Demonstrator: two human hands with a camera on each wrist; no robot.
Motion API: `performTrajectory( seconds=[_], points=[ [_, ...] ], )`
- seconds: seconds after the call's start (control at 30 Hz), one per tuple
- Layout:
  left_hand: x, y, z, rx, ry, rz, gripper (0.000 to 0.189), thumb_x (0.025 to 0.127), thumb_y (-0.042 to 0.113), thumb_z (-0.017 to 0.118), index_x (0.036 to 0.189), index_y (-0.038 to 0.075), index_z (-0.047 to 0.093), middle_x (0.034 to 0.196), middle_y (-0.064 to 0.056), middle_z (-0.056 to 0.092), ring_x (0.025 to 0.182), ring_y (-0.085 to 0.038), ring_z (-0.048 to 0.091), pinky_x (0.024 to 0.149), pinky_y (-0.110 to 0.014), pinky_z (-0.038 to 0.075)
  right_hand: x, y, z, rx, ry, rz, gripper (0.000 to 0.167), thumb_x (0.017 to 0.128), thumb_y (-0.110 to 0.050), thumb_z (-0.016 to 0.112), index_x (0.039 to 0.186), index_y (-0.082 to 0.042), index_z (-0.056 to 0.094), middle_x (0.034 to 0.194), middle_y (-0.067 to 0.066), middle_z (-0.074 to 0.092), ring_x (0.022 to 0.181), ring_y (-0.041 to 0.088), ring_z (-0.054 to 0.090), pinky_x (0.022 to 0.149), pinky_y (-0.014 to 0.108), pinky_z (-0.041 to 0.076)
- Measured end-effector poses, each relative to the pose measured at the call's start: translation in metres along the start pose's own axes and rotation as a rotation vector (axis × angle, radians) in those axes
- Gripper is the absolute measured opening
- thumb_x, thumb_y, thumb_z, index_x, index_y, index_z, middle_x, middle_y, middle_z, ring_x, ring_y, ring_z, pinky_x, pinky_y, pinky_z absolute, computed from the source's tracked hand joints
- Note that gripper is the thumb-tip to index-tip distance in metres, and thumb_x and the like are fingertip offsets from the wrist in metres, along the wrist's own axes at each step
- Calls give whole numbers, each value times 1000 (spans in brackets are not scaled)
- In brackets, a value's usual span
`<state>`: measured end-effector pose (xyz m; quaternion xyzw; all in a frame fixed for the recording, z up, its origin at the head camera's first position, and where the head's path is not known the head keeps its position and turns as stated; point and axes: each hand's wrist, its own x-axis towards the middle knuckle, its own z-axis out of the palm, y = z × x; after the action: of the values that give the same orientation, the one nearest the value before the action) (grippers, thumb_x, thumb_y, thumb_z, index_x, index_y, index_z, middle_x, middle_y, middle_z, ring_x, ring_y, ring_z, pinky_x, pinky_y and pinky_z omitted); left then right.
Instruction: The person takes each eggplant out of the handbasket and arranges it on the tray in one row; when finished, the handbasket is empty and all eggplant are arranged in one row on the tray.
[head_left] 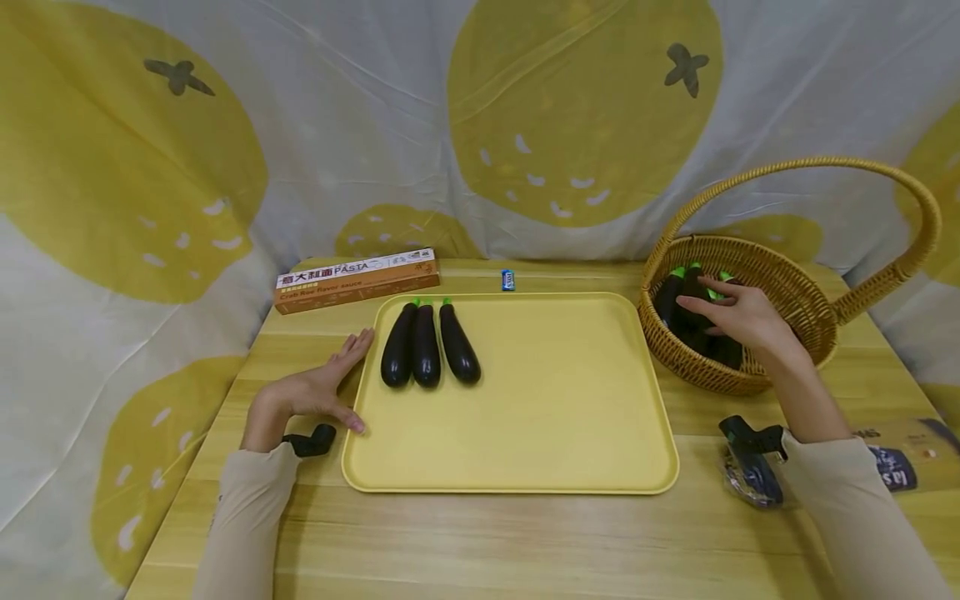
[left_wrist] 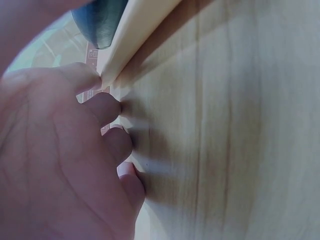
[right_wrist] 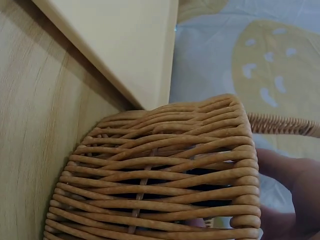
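Observation:
Three dark eggplants (head_left: 426, 346) with green stems lie side by side on the left part of a yellow tray (head_left: 555, 467). My left hand (head_left: 318, 390) is spread at the tray's left edge, thumb and fingertips right at the rim. In the left wrist view its fingertips (left_wrist: 112, 107) rest low by the wooden table, beside that rim. Over the wicker basket (head_left: 720, 375) at the right, my right hand (head_left: 742, 315) reaches in, thumb and forefinger apart above several more eggplants (head_left: 667, 296). Wicker hides most of these fingers in the right wrist view.
A pasta box (head_left: 356, 282) lies behind the tray at the left, and a small blue packet (head_left: 507, 280) behind its middle. The basket's tall handle (head_left: 813, 162) arches over it. Near my right forearm are a clear-wrapped dark item (head_left: 752, 483) and a brown package (head_left: 911, 454).

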<state>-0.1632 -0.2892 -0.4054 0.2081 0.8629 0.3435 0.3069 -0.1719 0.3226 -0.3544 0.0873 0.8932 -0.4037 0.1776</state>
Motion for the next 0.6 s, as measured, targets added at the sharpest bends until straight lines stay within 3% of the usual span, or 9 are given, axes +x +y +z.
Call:
performTrajectory(
  seconds=[0.13, 0.3, 0.37, 0.43, 0.53, 0.6],
  points=[
    [0, 0, 0, -8, -1, 9, 151, 67, 33, 98, 165, 6, -13, 169, -26, -24, 153, -53, -23, 117, -80, -4, 1, 2, 0, 21, 1, 8, 86, 102, -53, 57, 166, -11, 17, 160, 39, 30, 83, 2, 70, 114, 63, 41],
    [1, 0, 0, -6, 1, 13, 150, 67, 32, 98, 165, 4, -12, 169, -27, -24, 154, -52, -24, 118, -79, -5, 2, 5, -1, 71, 5, 3, 77, 106, -43, 55, 165, -9, 20, 155, 36, 41, 76, -6, 69, 117, 63, 38],
    [1, 0, 0, -5, 3, 10, 150, 67, 32, 98, 165, 4, -12, 169, -27, -24, 154, -52, -24, 118, -79, -5, 2, 7, -2, 91, 10, -1, 74, 106, -41, 54, 164, -8, 22, 139, 24, 62, 76, -7, 69, 117, 62, 38],
    [1, 0, 0, -8, 1, 7, 150, 67, 31, 98, 165, 5, -12, 169, -27, -24, 154, -52, -24, 118, -79, -5, 1, 9, -3, 110, 13, -6, 70, 107, -38, 53, 164, -9, 23, 117, 0, 73, 77, -9, 69, 115, 59, 41],
    [1, 0, 0, -13, 0, 5, 149, 68, 30, 98, 165, 5, -13, 169, -27, -25, 154, -52, -24, 118, -79, -5, -1, 12, -5, 126, 8, -9, 67, 108, -37, 51, 164, -9, 24, 92, -32, 61, 80, -10, 69, 108, 48, 51],
    [0, 0, 0, -17, -2, 5, 149, 68, 30, 98, 165, 6, -13, 168, -26, -26, 154, -52, -25, 118, -79, -6, -2, 13, -6, 138, 2, -14, 66, 109, -36, 50, 164, -10, 24, 88, -36, 60, 81, -11, 69, 99, 38, 58]
  ],
)
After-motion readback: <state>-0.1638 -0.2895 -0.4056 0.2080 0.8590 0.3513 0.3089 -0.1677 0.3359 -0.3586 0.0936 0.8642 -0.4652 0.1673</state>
